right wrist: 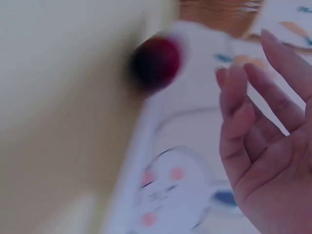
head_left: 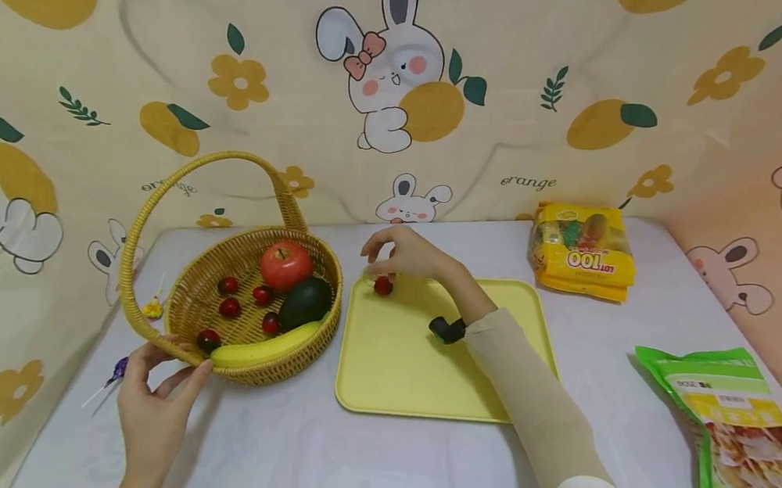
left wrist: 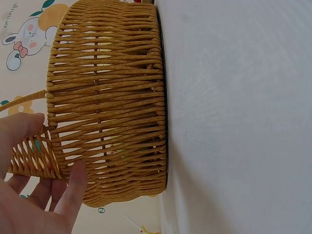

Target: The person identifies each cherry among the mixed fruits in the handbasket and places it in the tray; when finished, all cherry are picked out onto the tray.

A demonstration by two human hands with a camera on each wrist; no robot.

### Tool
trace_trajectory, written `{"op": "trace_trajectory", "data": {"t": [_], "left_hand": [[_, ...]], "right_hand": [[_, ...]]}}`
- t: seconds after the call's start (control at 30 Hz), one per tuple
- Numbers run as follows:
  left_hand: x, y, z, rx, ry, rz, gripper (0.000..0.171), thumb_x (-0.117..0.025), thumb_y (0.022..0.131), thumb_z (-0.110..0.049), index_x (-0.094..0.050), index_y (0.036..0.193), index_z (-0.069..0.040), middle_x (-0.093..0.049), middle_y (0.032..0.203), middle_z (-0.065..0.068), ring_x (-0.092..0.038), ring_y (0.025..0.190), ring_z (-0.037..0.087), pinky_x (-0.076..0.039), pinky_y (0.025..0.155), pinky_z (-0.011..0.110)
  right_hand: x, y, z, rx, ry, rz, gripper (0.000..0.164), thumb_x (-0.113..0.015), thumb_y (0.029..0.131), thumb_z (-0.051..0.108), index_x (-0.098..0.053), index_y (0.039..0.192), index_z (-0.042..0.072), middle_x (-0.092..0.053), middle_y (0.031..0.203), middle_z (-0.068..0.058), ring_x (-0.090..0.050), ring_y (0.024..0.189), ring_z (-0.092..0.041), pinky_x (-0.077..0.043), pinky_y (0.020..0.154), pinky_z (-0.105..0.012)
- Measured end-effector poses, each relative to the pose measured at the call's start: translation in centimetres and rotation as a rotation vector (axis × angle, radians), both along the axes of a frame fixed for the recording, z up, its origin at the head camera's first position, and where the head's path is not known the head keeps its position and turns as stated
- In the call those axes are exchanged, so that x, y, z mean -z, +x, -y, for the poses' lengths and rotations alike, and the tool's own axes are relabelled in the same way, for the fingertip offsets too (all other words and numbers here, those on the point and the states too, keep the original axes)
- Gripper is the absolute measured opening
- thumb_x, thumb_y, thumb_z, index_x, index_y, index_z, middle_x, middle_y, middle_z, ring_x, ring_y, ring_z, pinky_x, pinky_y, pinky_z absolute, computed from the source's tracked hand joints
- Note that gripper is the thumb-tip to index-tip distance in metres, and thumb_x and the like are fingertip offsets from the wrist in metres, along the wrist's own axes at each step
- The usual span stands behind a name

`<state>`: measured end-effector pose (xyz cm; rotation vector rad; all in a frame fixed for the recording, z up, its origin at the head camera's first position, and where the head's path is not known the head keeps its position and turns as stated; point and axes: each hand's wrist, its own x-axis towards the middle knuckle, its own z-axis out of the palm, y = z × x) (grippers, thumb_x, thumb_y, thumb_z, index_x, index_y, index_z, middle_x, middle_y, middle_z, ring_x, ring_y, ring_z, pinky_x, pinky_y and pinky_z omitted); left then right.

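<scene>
A woven basket [head_left: 316,362] with a tall handle stands at left, shown from its side as wicker wall [left wrist: 107,107] in the left wrist view. My left hand [head_left: 160,402] grips it near the handle's base, thumb and fingers on either side. Inside lie a red apple [head_left: 286,265], a dark green avocado [head_left: 306,303], a banana [head_left: 268,348] and several cherries [head_left: 230,307]. My right hand [head_left: 407,253] hovers over the far left corner of a yellow tray [head_left: 407,371], fingers loosely bent. Just below it is a single cherry [head_left: 383,285]; blurred in the right wrist view, it appears apart from the fingers.
A yellow packet [head_left: 583,251] stands behind the tray at right. On the table's right side lies a green and white food bag [head_left: 753,452]. Two lollipops, one yellow [head_left: 154,308] and one purple [head_left: 119,371], lie left of the basket. Patterned cloth [head_left: 268,51] hangs behind the table.
</scene>
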<state>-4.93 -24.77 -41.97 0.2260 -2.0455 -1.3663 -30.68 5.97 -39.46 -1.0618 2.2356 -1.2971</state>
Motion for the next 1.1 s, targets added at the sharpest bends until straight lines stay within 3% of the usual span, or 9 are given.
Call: {"op": "trace_trajectory", "data": {"t": [0.1, 0.2, 0.3, 0.4, 0.53, 0.63, 0.87, 0.93, 1.1], "left_hand": [[0.1, 0.0, 0.0, -0.006, -0.012, 0.008, 0.056, -0.075, 0.076, 0.019, -0.051, 0.126, 0.012, -0.056, 0.115, 0.013, -0.054, 0.107, 0.015, -0.060, 0.078, 0.013], [0.1, 0.1, 0.1, -0.006, -0.021, 0.010, 0.056, -0.075, 0.076, 0.019, -0.050, 0.126, 0.013, -0.056, 0.115, 0.014, -0.054, 0.108, 0.015, -0.060, 0.078, 0.013], [0.1, 0.1, 0.2, -0.003, -0.033, 0.008, 0.056, -0.075, 0.076, 0.019, -0.050, 0.126, 0.013, -0.056, 0.115, 0.011, -0.053, 0.108, 0.016, -0.060, 0.078, 0.013], [0.1, 0.0, 0.3, 0.002, -0.029, 0.005, 0.055, -0.076, 0.077, 0.018, -0.050, 0.125, 0.013, -0.056, 0.114, 0.007, -0.053, 0.108, 0.016, -0.060, 0.078, 0.013], [0.1, 0.0, 0.3, 0.018, -0.002, -0.012, 0.056, -0.075, 0.077, 0.019, -0.050, 0.126, 0.013, -0.056, 0.115, 0.010, -0.053, 0.108, 0.017, -0.060, 0.079, 0.014], [0.2, -0.1, 0.3, 0.031, 0.021, -0.035, 0.056, -0.074, 0.075, 0.022, -0.051, 0.125, 0.013, -0.056, 0.116, 0.014, -0.053, 0.108, 0.020, -0.060, 0.079, 0.015], [0.4, -0.2, 0.3, 0.040, 0.039, -0.052, 0.057, -0.074, 0.074, 0.023, -0.052, 0.125, 0.013, -0.055, 0.115, 0.016, -0.053, 0.108, 0.022, -0.061, 0.079, 0.017], [0.4, -0.2, 0.3, 0.037, 0.037, -0.051, 0.058, -0.074, 0.074, 0.023, -0.051, 0.126, 0.015, -0.055, 0.114, 0.015, -0.053, 0.107, 0.021, -0.061, 0.080, 0.017], [0.4, -0.2, 0.3, 0.040, 0.046, -0.057, 0.056, -0.074, 0.073, 0.024, -0.053, 0.123, 0.012, -0.054, 0.113, 0.015, -0.054, 0.106, 0.021, -0.061, 0.080, 0.019]], "right_hand": [[-2.5, 0.2, 2.2, -0.043, -0.106, -0.032, 0.022, -0.075, 0.089, 0.007, -0.069, 0.108, -0.003, -0.068, 0.095, -0.013, -0.065, 0.069, -0.028, -0.062, 0.062, -0.045], [-5.1, 0.8, 5.8, -0.123, -0.148, -0.103, 0.024, -0.076, 0.089, 0.009, -0.070, 0.108, -0.003, -0.069, 0.101, -0.015, -0.066, 0.082, -0.022, -0.063, 0.074, -0.035], [-7.3, 1.8, 10.1, -0.262, -0.123, -0.117, 0.027, -0.076, 0.089, 0.011, -0.069, 0.112, -0.002, -0.069, 0.105, -0.015, -0.064, 0.093, -0.016, -0.059, 0.086, -0.025], [-8.4, 3.1, 14.3, -0.397, -0.045, -0.040, 0.030, -0.075, 0.090, 0.010, -0.068, 0.117, 0.000, -0.068, 0.107, -0.010, -0.064, 0.098, -0.013, -0.056, 0.089, -0.020], [-7.6, 4.8, 18.7, -0.487, 0.059, 0.076, 0.034, -0.074, 0.092, 0.013, -0.066, 0.123, 0.000, -0.068, 0.111, -0.004, -0.064, 0.098, -0.011, -0.058, 0.084, -0.021], [-6.2, 5.4, 20.7, -0.523, 0.112, 0.174, 0.032, -0.070, 0.095, 0.015, -0.066, 0.122, -0.001, -0.069, 0.107, -0.008, -0.066, 0.089, -0.014, -0.061, 0.080, -0.027], [-4.5, 5.8, 23.0, -0.492, 0.230, 0.377, 0.017, -0.066, 0.098, 0.017, -0.069, 0.111, 0.007, -0.062, 0.086, -0.016, -0.054, 0.067, -0.021, -0.053, 0.059, -0.029], [-4.4, 5.7, 23.3, -0.476, 0.274, 0.382, 0.016, -0.067, 0.097, 0.019, -0.069, 0.110, 0.009, -0.062, 0.086, -0.013, -0.056, 0.068, -0.021, -0.056, 0.063, -0.030], [-4.1, 5.9, 23.9, -0.464, 0.378, 0.390, 0.023, -0.070, 0.095, 0.020, -0.067, 0.116, 0.011, -0.063, 0.099, -0.006, -0.064, 0.085, -0.026, -0.060, 0.089, -0.041]]}}
